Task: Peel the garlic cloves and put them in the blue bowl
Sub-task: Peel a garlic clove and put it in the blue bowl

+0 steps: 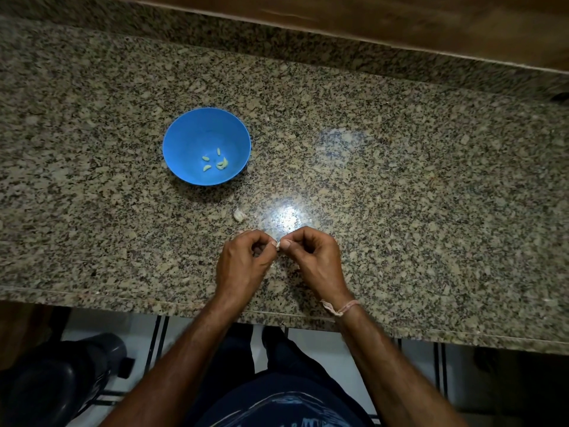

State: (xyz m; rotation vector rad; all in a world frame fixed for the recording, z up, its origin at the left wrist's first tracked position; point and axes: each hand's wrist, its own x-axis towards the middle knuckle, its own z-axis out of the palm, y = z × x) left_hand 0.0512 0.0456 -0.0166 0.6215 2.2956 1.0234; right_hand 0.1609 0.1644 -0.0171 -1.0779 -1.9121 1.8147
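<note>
The left hand [243, 260] and right hand [311, 257] are curled together, and a small whitish garlic clove [278, 244] is pinched between their fingertips. At eleven o'clock from them the blue bowl [172, 134] is seen, with pale yellow-green peeled cloves [215, 161] inside. A whitish unpeeled piece [239, 215] lies between, on the counter [400, 211].

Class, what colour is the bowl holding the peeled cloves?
The bowl is blue, clearest in the head view.

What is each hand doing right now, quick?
Left hand: closed, pinching a clove.
Right hand: closed, pinching the same clove.
</note>
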